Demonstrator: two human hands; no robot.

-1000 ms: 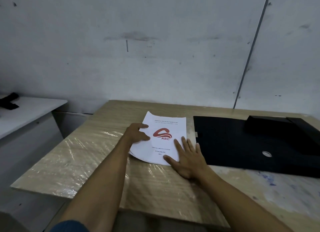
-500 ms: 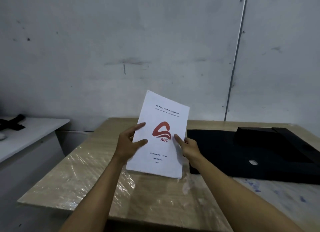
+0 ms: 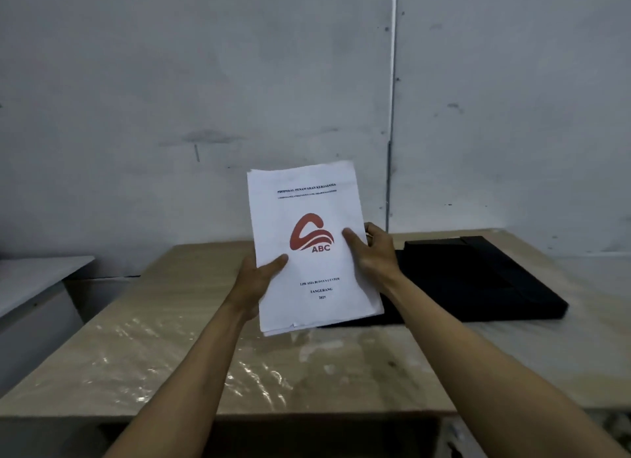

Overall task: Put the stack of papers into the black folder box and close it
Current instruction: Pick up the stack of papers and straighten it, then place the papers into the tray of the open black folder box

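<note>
The stack of papers (image 3: pixel 307 198), white with a red ABC logo on its top sheet, stands nearly upright in the air above the table. My left hand (image 3: pixel 254 281) grips its left edge, thumb on the front. My right hand (image 3: pixel 374 252) holds the right edge, thumb pressed beside the logo. The black folder box (image 3: pixel 478 280) lies flat and opened out on the table to the right, its left part hidden behind the papers and my right forearm.
The wooden table (image 3: pixel 191 348) is covered in shiny plastic film, and its front edge is close to me. A white side table (image 3: pixel 30 280) stands lower at the left. A grey wall rises right behind the table.
The papers went from lying flat on the table to being lifted by both hands and raised upright, a little to the right. My view has tilted up slightly.
</note>
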